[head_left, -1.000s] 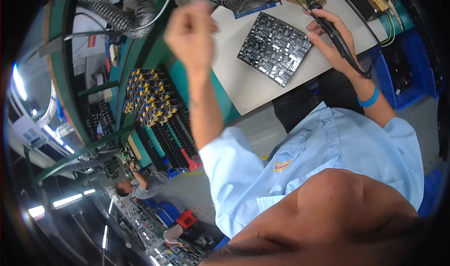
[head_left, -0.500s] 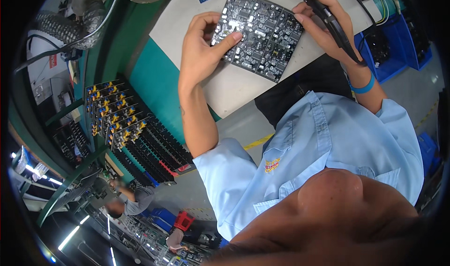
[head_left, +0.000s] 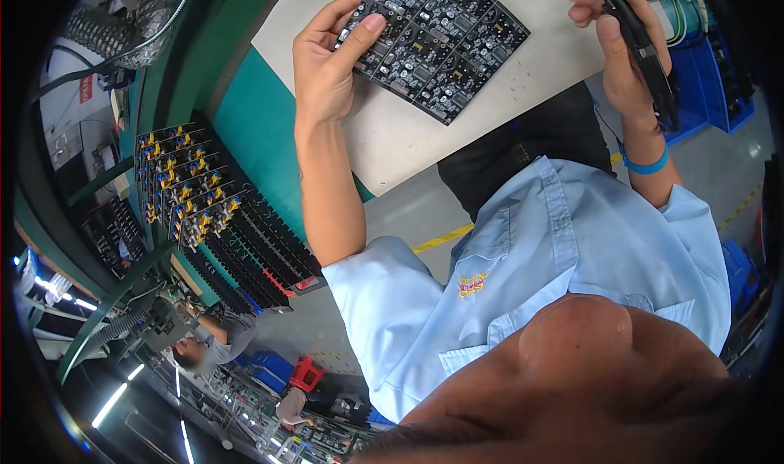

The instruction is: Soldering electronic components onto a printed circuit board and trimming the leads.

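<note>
- Here, the left hand (head_left: 322,68) grips the near left corner of the circuit board (head_left: 433,35), thumb pressed on top and the other fingers (head_left: 327,15) curled round the edge; the board lies on the pale counter (head_left: 400,145), towards its far side.
- The right hand (head_left: 625,55) is clenched round a black soldering iron (head_left: 645,51), held up off the counter and well apart from the board; the tip runs out of view at the top edge.
- Judgement: the step in hand looks like steadying the board for work with the iron.
- To do it well: keep the thumb flat on a bare margin, not on the small parts, so nothing is bent or lifted.
- Keep the board flat against the counter; a tilted board would make the tip slide.
- Bring the iron down from above, its cable (head_left: 608,133) trailing clear behind the wrist with the blue wristband (head_left: 647,167).
- Risk: the holding thumb sits on the board, so work on the far cells first.
</note>
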`<state>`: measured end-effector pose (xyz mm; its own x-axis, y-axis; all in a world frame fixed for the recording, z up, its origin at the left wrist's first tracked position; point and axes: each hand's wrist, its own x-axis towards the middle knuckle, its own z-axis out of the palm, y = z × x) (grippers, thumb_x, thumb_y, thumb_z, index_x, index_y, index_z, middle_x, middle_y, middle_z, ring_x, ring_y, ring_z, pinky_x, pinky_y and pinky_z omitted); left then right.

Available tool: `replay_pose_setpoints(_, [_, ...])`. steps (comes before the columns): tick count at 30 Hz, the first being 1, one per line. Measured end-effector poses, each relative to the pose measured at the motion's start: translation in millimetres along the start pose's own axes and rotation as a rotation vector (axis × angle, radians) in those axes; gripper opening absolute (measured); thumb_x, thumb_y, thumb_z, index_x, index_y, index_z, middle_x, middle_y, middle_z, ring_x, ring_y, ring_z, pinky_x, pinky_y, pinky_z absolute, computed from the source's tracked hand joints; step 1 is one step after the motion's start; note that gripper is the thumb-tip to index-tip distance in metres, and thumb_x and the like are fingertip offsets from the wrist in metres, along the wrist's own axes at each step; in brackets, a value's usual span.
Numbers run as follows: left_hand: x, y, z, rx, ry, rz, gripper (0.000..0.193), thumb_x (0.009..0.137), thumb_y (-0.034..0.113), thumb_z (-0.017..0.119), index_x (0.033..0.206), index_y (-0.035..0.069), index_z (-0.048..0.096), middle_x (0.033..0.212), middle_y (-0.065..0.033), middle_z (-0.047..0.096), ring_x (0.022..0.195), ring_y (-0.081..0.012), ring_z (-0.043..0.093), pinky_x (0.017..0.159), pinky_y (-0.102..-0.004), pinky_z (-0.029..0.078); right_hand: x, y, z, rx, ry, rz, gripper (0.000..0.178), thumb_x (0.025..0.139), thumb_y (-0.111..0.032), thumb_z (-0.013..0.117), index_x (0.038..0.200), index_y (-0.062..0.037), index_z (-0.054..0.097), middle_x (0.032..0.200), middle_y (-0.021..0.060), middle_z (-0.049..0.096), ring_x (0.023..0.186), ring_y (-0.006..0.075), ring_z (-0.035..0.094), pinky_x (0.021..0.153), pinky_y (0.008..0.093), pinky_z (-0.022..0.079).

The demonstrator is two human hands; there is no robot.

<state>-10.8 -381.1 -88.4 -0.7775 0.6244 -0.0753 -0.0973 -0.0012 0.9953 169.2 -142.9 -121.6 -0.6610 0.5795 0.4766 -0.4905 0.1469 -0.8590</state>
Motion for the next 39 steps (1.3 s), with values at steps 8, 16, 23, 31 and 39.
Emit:
replay_pose_setpoints(8, [4.0,-2.1,-1.0,-0.231,-0.087,-0.019,0.041,0.09,0.001,0.063,0.129,-0.008,0.059,0.109,-0.0186,0.07,0.088,-0.0188,0.069,0.08,-0.025,0.055,1.5,26.7,-29.2,-0.351,-0.215,-0.139,0.043,0.088,-0.007,0.067,0.128,0.0042,0.056,0.108,0.0177,0.064,0.091,0.0212,0.063,0.083,0.0308,0.052])
replay_pose_setpoints(16, [6.9,-9.0,-1.7,-0.366,-0.065,-0.046,0.043,0.09,0.002,0.06,0.131,-0.009,0.057,0.113,-0.0191,0.07,0.091,-0.0203,0.069,0.082,-0.0261,0.055,3.0,21.8,-33.5,-0.537,-0.288,-0.261,0.037,0.087,0.005,0.064,0.124,0.0057,0.059,0.119,0.0211,0.061,0.093,0.0238,0.065,0.084,0.0284,0.052])
replay_pose_setpoints(23, [10.7,-15.3,-4.9,-0.41,0.028,-0.106,0.045,0.09,0.003,0.057,0.134,-0.009,0.055,0.116,-0.0188,0.069,0.094,-0.0214,0.069,0.085,-0.0263,0.055,-2.9,20.6,-42.8,-0.458,-0.32,-0.115,0.039,0.086,-0.001,0.066,0.124,0.0048,0.059,0.114,0.0194,0.062,0.094,0.0259,0.062,0.087,0.0342,0.051])
replay_pose_setpoints(31, [12.4,-20.0,-2.0,-0.403,0.089,-0.139,0.045,0.09,0.003,0.057,0.134,-0.009,0.055,0.116,-0.0186,0.069,0.093,-0.0215,0.069,0.084,-0.0261,0.055,-16.6,-10.4,-42.8,-0.324,-0.427,-0.109,0.038,0.084,-0.003,0.069,0.121,0.0045,0.061,0.109,0.0196,0.062,0.094,0.0305,0.061,0.095,0.0443,0.049])
replay_pose_setpoints(39, [17.7,-21.5,-2.2,-0.373,0.143,-0.129,0.043,0.09,0.004,0.058,0.132,-0.009,0.056,0.113,-0.0182,0.07,0.089,-0.0208,0.069,0.079,-0.0255,0.055,-28.3,-11.6,-43.7,-0.211,-0.572,-0.113,0.038,0.076,-0.001,0.069,0.114,0.0026,0.065,0.098,0.0162,0.064,0.088,0.0293,0.06,0.104,0.0515,0.045])
